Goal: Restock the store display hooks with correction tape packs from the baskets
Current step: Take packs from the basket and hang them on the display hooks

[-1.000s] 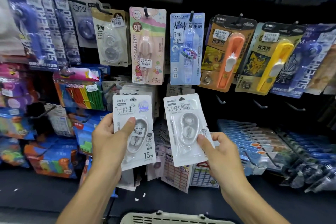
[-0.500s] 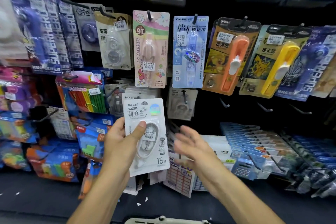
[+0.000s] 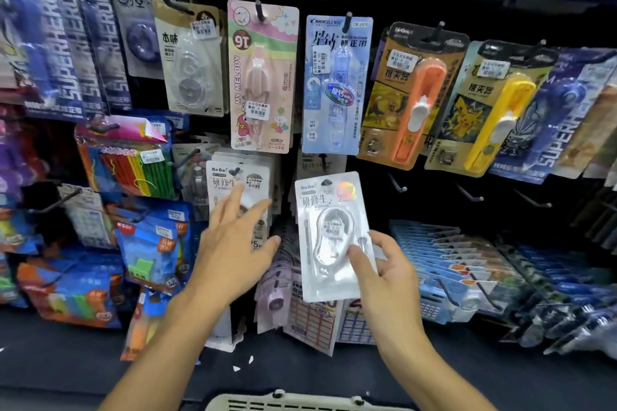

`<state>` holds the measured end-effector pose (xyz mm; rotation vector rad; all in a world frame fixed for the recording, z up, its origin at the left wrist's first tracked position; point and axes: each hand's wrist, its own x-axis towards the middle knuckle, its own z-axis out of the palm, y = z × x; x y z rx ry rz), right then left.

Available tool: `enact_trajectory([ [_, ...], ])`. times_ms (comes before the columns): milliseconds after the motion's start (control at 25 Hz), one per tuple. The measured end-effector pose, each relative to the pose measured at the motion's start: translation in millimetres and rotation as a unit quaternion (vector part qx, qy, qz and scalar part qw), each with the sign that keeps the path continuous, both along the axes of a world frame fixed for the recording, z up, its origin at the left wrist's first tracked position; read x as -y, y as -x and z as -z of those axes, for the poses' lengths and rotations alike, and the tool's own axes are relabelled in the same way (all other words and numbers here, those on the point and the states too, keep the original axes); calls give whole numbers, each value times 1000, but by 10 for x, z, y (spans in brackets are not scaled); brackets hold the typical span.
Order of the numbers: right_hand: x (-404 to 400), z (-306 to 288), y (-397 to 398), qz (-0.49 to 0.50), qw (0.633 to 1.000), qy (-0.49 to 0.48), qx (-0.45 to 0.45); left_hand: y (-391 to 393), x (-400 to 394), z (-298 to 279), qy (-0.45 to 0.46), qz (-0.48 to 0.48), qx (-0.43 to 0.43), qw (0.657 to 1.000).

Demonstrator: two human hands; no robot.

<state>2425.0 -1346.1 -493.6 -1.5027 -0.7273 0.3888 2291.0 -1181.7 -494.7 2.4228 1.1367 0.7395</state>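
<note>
White correction tape pack (image 3: 330, 237) was pinched by the right hand (image 3: 389, 272); left hand (image 3: 233, 250), fingers (image 3: 230, 203) spread, touched the hung packs (image 3: 238, 183).

Stationery shop: price-tagged packs (image 3: 262, 77) on hooks (image 3: 399, 185).

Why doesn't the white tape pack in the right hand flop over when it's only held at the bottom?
The white tape pack stands straight above the right hand, so its card is probably fairly stiff. It looks thin with one small dispenser inside, so it's likely light. The clear bubble looks shiny and may be a bit slippery, which may be why the thumb presses on it.
</note>
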Motion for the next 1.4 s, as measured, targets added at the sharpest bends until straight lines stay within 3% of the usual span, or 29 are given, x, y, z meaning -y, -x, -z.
enact_trajectory([
  [200, -368, -53, -167, 63, 998, 5, 21, -26, 35, 32, 14, 16, -25, 999],
  [280, -601, -45, -286, 20, 999, 13, -28, -8, 79, 44, 8, 3, -11, 1000],
  [360, -791, -62, -447, -44, 996, 31, -77, -12, 68, -53, -41, -39, 61, 997],
  [440, -889, -56, -638, -42, 997, 59, -35, -107, -18, -309, -100, -65, 160, 980],
  [520, -883, 69, -723, -22, 997, 63, -44, -241, -89, -565, -54, -25, 216, 975],
  [560, -840, 241, -709, -23, 993, 84, -77, -299, -102, -564, -1, 16, 192, 981],
  [600, -751, 500, -634, -27, 985, 131, -106, -326, -92, -425, 32, 59, 104, 992],
  [640, -616, 842, -518, -38, 973, 205, -101, -313, -47, -156, 35, 102, -34, 994],
  [680, -414, 1275, -378, -59, 950, 302, -52, -209, 58, 239, 39, 135, -179, 974],
  [720, -149, 1716, -202, -99, 910, 404, 14, -29, 201, 678, 52, 158, -300, 939],
  [800, 429, 2506, 291, -201, 795, 550, 158, 489, 517, 1526, 129, 175, -424, 879],
  [840, 681, 2834, 546, -265, 748, 571, 212, 749, 661, 1884, 170, 173, -447, 861],
  [880, 874, 3098, 772, -312, 724, 561, 252, 957, 790, 2166, 198, 173, -459, 849],
  [920, 983, 3249, 914, -339, 727, 530, 275, 1081, 888, 2390, 211, 178, -462, 843],
  [1040, 863, 3245, 816, -270, 846, 411, 207, 1003, 940, 2681, 265, 208, -377, 863],
  [1080, 753, 3208, 680, -239, 868, 391, 189, 938, 887, 2706, 281, 213, -348, 869],
  [1120, 619, 3157, 551, -245, 862, 395, 203, 887, 821, 2732, 280, 217, -343, 870],
  [1200, 402, 3128, 441, -320, 803, 436, 251, 868, 711, 2809, 211, 237, -429, 846],
  [1280, 387, 3166, 479, -334, 741, 495, 306, 891, 744, 2909, 136, 256, -528, 798],
  [1400, 746, 3339, 403, -281, 698, 570, 331, 737, 1033, 3085, 81, 298, -534, 787],
])
